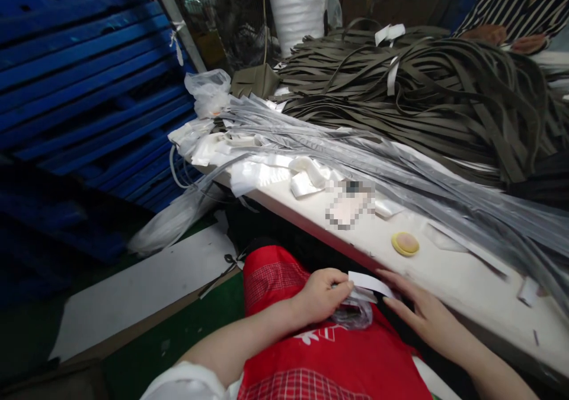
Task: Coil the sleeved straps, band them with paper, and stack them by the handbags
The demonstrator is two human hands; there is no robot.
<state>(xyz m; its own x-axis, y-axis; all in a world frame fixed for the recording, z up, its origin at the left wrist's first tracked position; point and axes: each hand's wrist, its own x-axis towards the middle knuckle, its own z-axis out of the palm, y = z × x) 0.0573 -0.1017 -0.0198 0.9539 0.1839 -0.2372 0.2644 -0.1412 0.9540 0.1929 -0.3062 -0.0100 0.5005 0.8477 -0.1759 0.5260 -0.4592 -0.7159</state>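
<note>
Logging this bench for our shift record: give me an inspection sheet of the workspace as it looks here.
Surface: white table, crowded, bare near front edge.
Job's things: white strip over a clear plastic bag, above the red apron.
Clutter: grey strips, olive straps, white tape scraps, yellow disc.
Grippers: left hand pinches the strip; right hand flat, fingertips at its end.
Cables: thin white cord loops off the table's left end.
Surroundings: blue pallets, white roll, another person's striped sleeve.
</note>
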